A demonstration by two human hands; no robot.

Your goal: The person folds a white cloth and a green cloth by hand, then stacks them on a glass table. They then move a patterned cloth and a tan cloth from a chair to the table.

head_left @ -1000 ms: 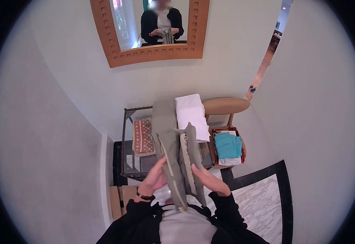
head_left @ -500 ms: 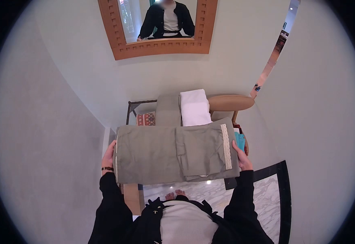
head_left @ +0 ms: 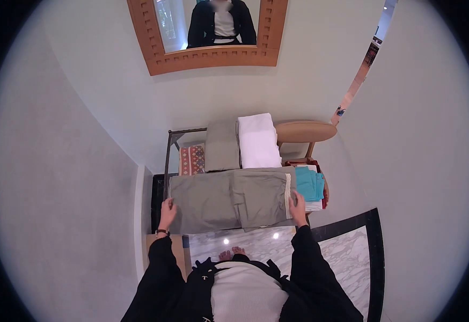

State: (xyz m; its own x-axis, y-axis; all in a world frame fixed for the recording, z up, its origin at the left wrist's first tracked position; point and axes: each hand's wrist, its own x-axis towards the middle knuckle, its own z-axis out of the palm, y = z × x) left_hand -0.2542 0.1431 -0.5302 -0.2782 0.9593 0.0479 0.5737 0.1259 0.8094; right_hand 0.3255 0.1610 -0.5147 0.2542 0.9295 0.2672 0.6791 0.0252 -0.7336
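A folded grey-green cloth (head_left: 207, 201) with a cream lace strip lies across the front of the small table, its near edge at the table's front. My left hand (head_left: 168, 214) is at its left end, fingers curled against the edge. At the right end my right hand (head_left: 299, 210) has its fingers bent around the edge beside the lace. The fingers' undersides are hidden. Directly behind are another folded grey-green cloth (head_left: 221, 146) and a folded white cloth (head_left: 258, 142). A turquoise folded cloth (head_left: 308, 183) sits close to my right hand.
A patterned red and grey textile (head_left: 192, 160) lies at the table's left inside a dark metal frame (head_left: 168, 155). A chair with a tan backrest (head_left: 306, 131) stands behind right, holding red and white cloths. A wooden-framed mirror (head_left: 213, 60) hangs on the wall.
The lace-trimmed cloth has gone down and away from me onto the table. Both hands moved inward with it, and the turquoise cloth and rear stacks show more fully.
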